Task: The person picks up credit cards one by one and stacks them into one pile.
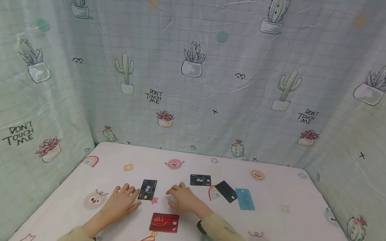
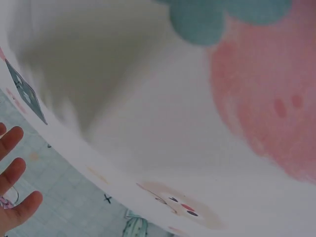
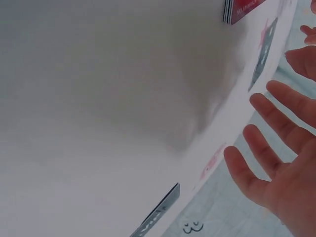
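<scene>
- Red card [image 1: 164,224], marked VIP, lies flat on the near part of the bench [image 1: 294,231]; layered edges in the right wrist view suggest it tops a pile [image 3: 227,13].
- Black Vip card [image 1: 147,189] lies flat just beyond, close beside the left hand [image 1: 120,203]; I cannot tell whether a fingertip touches its edge.
- Left grip stands apart, fingers spread, nothing held.
- Right hand [image 1: 183,198] is just right of that card; its grip is apart and bare too.
- Farther right, a second Vip card [image 1: 200,180], a plain black card [image 1: 226,191] and a blue card [image 1: 245,199] lie near one another.
- Such thin, flat cards probably resist a pinch from above; better to steady one edge with one hand, raise the other with a fingertip, then pinch opposite edges.
- With the pile, squaring it between both hands first should keep layers from fanning.
</scene>
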Demonstrator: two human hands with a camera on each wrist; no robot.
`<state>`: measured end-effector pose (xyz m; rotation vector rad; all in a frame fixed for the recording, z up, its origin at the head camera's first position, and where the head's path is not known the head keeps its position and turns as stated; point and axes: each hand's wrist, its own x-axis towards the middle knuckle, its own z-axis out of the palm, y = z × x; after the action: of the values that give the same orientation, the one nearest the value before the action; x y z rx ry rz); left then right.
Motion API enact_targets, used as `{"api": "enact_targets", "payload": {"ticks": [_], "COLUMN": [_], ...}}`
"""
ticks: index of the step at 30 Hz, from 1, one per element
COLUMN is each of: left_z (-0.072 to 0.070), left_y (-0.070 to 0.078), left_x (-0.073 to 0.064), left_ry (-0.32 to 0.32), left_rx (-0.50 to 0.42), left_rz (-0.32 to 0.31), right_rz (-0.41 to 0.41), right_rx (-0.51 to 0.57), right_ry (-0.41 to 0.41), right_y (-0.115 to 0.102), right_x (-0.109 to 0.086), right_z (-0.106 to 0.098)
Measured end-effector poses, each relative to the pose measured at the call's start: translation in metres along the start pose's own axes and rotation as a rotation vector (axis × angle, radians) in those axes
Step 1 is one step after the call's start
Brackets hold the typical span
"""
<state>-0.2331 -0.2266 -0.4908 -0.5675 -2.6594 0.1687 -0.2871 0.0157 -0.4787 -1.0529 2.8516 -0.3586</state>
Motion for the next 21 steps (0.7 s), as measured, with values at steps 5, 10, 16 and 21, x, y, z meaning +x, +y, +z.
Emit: {"api": "enact_targets", "payload": {"ticks": [5,10,16,21], "left_z": [0.007,0.014,0.024,0.029], "left_y": [-0.004,-0.008,-0.011,-0.008], "left_x": [0.001,0.003,0.006,0.01], "left_ry": [0.006,0.009,-0.021,-0.066], "left_rx": [0.024,-0.001,-0.004,-0.021], "left_rz": [-0.045,-0.094,-0.126,-0.137], "right_rz": [-0.064,-0.134,-0.136,-0.087], "right_rx": [-0.052,-0.121,-0.184,-0.21], "right_ry": [0.05,0.092,0.076,0.026], "right_y": [0.0,-0.002,-0.01,-0.014], "right_x": [0.013,0.026,0.039,0.046], "right_z": [0.001,0.004,0.007,0.011]}}
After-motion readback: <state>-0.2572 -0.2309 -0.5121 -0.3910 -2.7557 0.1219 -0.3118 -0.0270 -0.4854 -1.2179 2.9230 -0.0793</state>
